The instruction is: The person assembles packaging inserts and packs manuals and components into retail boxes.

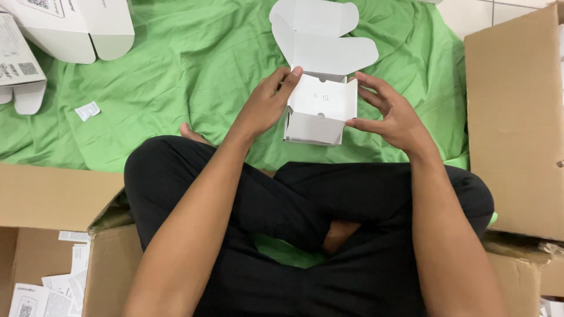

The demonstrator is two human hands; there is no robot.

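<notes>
A small white cardboard box (320, 111) rests on the green cloth (194, 64) in front of my crossed legs. Its lid flaps stand open, folded up and away from me. A white insert sheet lies inside the opening. My left hand (267, 103) touches the box's left side, with the fingertips on the upper left rim. My right hand (388, 114) is at the right side, fingers spread, with the thumb tip against the lower right corner. Neither hand lifts the box off the cloth.
Two more white boxes (70, 26) lie open at the top left, and a small white packet (87, 110) sits on the cloth. A large brown carton (517, 117) stands at the right. Another brown carton (53, 246) with paper leaflets is at the lower left.
</notes>
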